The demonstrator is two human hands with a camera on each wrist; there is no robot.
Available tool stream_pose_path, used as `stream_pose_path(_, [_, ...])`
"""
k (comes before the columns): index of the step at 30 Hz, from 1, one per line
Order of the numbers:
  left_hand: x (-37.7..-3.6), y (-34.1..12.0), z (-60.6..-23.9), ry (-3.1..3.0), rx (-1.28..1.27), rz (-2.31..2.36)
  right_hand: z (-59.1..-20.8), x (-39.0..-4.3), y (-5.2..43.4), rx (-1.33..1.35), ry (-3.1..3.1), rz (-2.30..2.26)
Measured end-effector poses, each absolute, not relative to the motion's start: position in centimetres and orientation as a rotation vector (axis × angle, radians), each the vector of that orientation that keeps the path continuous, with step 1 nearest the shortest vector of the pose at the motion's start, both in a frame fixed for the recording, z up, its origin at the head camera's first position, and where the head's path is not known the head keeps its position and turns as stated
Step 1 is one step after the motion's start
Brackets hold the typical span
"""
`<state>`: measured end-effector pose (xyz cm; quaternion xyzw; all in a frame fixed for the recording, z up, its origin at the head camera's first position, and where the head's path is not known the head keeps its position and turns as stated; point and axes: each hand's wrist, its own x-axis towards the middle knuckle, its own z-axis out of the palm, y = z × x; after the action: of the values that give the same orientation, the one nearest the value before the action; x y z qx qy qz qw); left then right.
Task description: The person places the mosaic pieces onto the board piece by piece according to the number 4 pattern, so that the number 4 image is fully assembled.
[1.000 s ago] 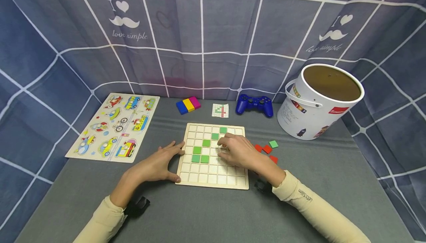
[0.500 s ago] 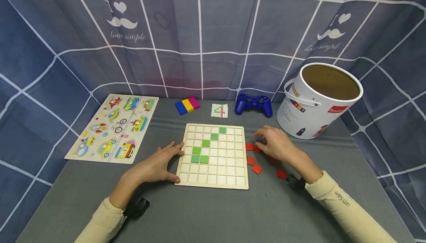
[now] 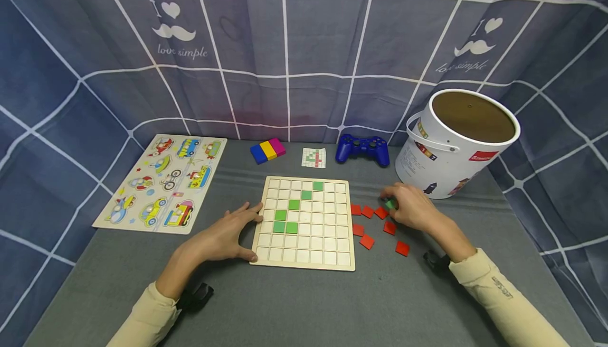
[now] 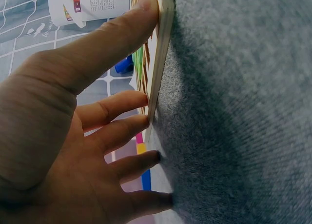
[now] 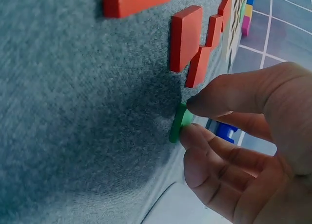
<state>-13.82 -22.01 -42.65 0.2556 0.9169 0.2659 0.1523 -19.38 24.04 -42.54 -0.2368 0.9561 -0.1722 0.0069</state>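
The left hand (image 3: 223, 236) lies flat with spread fingers against the left edge of the pale wooden grid board (image 3: 304, 252), steadying it as before. The right hand (image 3: 413, 209) has left the board and now pinches a small green square tile (image 3: 390, 204) off the grey cloth just right of the board, beside the scattered red square tiles (image 3: 367, 241); another green piece looks due for the grid.

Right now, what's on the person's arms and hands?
Both hands bare: left hand, right hand. Cream long sleeves on both arms; the right sleeve has small dark lettering near the cuff. A black wrist-worn device sits at each wrist. No gloves or cables visible.
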Motion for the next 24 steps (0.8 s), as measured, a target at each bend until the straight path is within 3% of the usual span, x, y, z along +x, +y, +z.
stream_pose_path(24, [-13.8, -22.0, -42.5, 2.62, 0.736, 0.772, -42.1, -18.1, 23.9, -0.773, 3.062, -0.536])
